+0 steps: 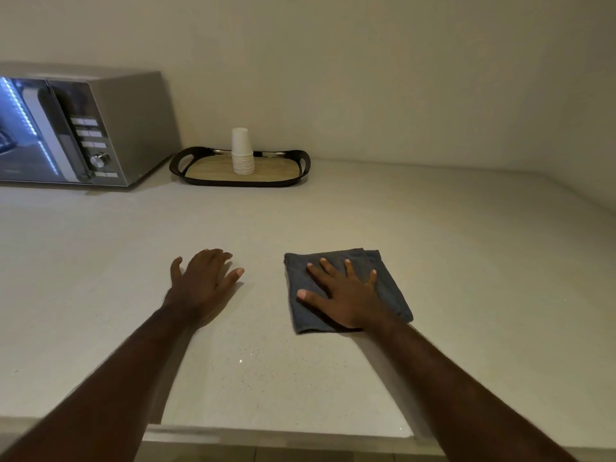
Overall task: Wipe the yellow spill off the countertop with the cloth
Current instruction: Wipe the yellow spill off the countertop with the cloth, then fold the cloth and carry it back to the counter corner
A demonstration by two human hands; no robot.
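A folded dark grey-blue cloth (388,278) lies flat on the pale speckled countertop (266,361), right of centre. My right hand (343,296) rests palm down on top of it with fingers spread, pressing it to the surface. My left hand (201,283) lies flat on the bare countertop to the left of the cloth, a short gap away, holding nothing. I see no yellow spill anywhere on the surface; whatever is under the cloth is hidden.
A silver microwave (83,128) stands at the back left. Beside it sits a black-rimmed tray (305,168) with a wooden base, carrying a stack of white paper cups (241,151). The wall runs behind, and the counter's front edge (276,431) is near me.
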